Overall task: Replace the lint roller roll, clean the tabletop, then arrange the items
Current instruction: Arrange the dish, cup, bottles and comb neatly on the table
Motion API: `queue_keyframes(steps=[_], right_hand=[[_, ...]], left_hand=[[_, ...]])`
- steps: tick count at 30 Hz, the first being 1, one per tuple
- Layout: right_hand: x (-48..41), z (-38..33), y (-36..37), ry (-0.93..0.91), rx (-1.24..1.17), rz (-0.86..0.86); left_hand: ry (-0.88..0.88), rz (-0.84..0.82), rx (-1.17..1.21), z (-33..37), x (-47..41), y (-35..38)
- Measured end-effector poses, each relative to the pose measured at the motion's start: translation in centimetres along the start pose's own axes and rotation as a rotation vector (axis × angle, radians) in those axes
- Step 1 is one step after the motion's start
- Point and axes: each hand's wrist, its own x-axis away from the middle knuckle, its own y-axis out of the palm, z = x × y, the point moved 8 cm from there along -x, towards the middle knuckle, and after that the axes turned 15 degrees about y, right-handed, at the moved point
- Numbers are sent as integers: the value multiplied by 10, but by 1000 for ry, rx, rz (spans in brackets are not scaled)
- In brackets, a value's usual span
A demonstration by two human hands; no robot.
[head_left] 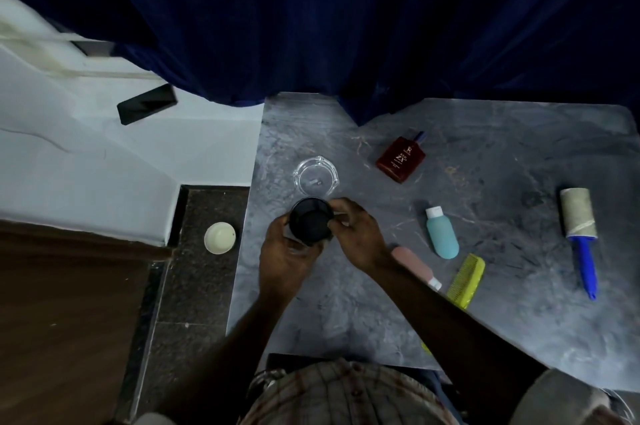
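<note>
Both my hands hold a black round jar above the left part of the grey marble tabletop. My left hand grips it from below and the left; my right hand pinches its right rim. A lint roller with a beige roll and blue handle lies at the right side of the table, well apart from my hands. Between them lie a teal bottle, a pink tube partly hidden by my right forearm, and a yellow-green comb.
A clear glass ashtray sits just beyond the jar. A dark red flat bottle lies farther back. Dark blue curtain hangs behind the table. On the left, off the table, are a black phone and a white round lid.
</note>
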Motion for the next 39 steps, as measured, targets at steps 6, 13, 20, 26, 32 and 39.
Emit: queue_keyframes(steps=[6,13,20,26,32,39], right_hand=[[-5,3,3,6,27,-36],[-12,10,-8,3,-61,-48],[-32,46,-97,15,-281,82],[-83,67,-165,124,-275,262],[-120,65,-184,174,-27,254],[-151,70,-177,220,-96,181]], left_hand=[[-39,31,-25,0,6,2],[46,59,15,22,15,-6],[329,179,87,108,5,-25],[511,-188,-38,188,-73,104],[121,-388,-353,150,-146,194],[-8,-378,-422,133,-149,207]])
